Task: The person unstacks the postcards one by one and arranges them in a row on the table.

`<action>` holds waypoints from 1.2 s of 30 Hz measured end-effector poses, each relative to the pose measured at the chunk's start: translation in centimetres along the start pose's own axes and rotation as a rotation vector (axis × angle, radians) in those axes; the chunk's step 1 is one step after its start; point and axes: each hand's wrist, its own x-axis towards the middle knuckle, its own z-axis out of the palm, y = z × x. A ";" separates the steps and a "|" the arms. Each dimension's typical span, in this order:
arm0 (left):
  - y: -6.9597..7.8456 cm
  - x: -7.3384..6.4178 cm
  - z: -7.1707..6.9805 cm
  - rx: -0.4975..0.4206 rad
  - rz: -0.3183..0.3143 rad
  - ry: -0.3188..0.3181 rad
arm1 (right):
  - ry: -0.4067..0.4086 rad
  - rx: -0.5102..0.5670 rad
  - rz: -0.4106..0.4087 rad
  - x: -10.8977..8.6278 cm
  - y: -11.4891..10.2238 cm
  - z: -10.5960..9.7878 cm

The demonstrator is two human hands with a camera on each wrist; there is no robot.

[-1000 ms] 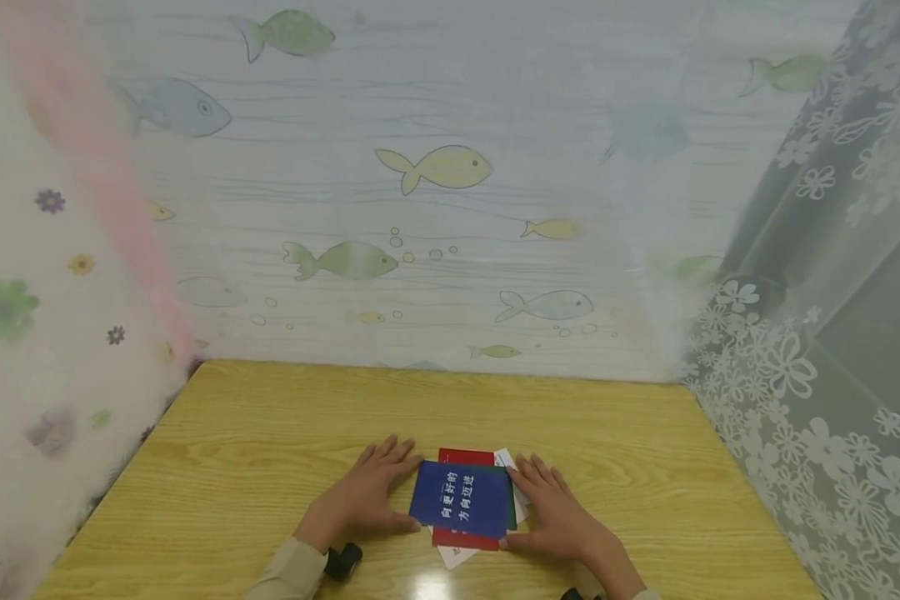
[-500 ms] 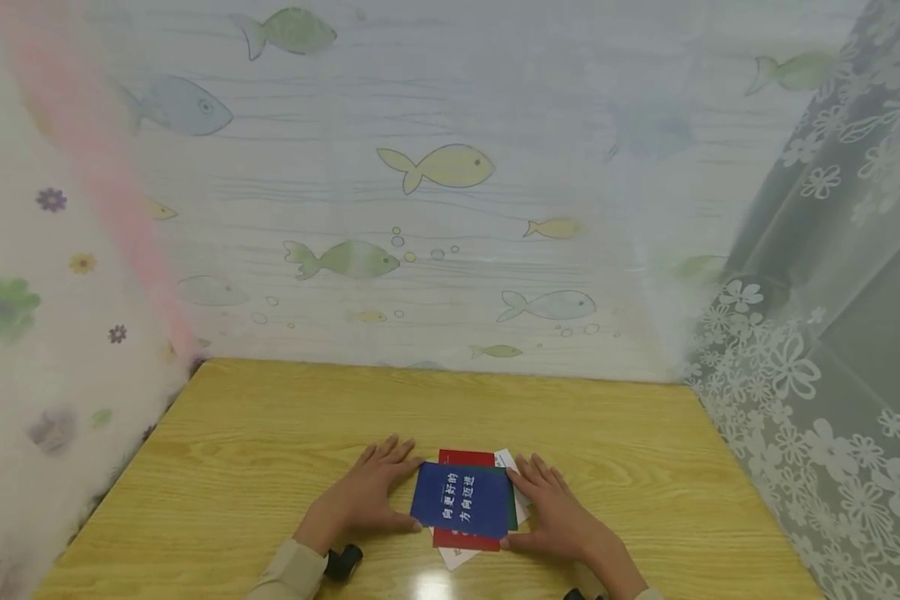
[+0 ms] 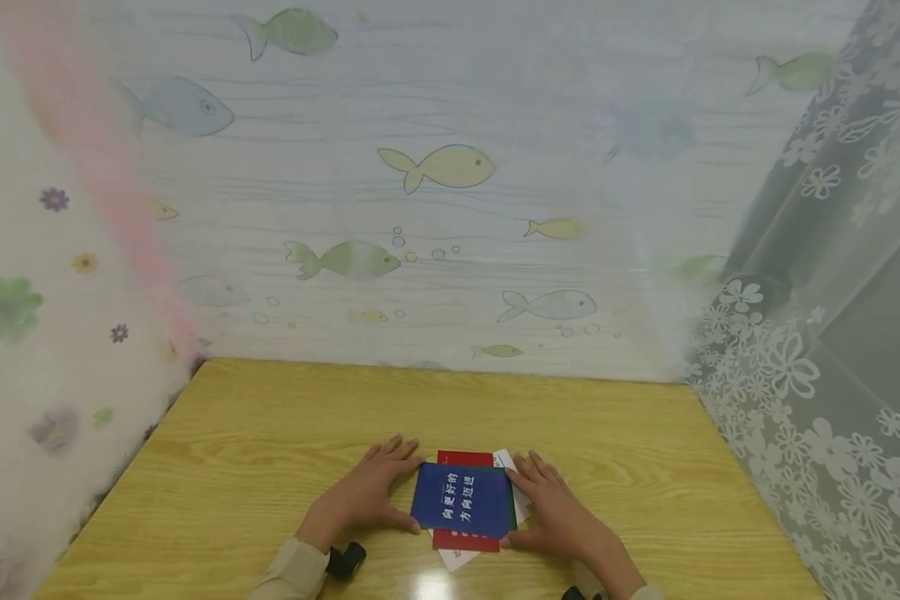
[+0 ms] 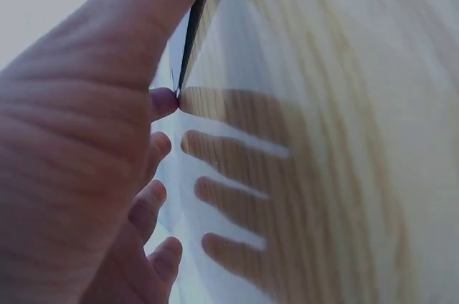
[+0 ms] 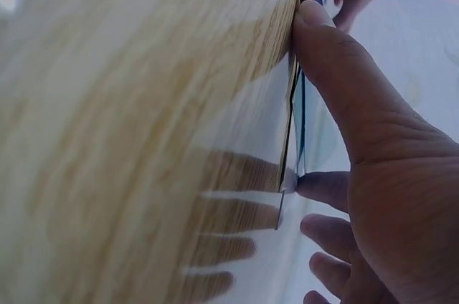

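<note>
A blue card (image 3: 462,501) with white lettering lies on top of a loose stack in the head view. Beneath it show a red card (image 3: 467,458), a thin strip of a green card (image 3: 513,510) and white cards (image 3: 454,558), set at differing angles. My left hand (image 3: 365,497) rests on the table, fingers straight, thumb and index fingertip at the blue card's left corners. Opposite, my right hand (image 3: 557,510) has its thumb and index fingertip at the stack's right corners. In the right wrist view the thumb (image 5: 341,67) touches the card edges; the other fingers are spread.
The wood-grain table (image 3: 307,408) reaches back to a curtain (image 3: 450,275) printed with fish. A flowered cloth (image 3: 52,350) hangs on the left, a lace curtain (image 3: 787,367) on the right. Black wrist devices (image 3: 345,562) sit by the wrists.
The blue card has shifted very slightly to the right, so less of the green card shows beside it. Both hands stay almost where they were.
</note>
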 end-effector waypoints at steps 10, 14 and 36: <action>0.0 -0.2 0.2 -0.063 0.009 0.004 | -0.005 -0.031 -0.022 0.1 -0.1 0.0; 0.0 -0.3 0.2 -0.082 0.008 0.004 | 0.002 -0.037 -0.031 0.2 0.0 0.0; -0.9 -1.2 0.7 -0.088 0.010 0.148 | 0.054 -0.094 -0.052 0.7 -0.4 0.4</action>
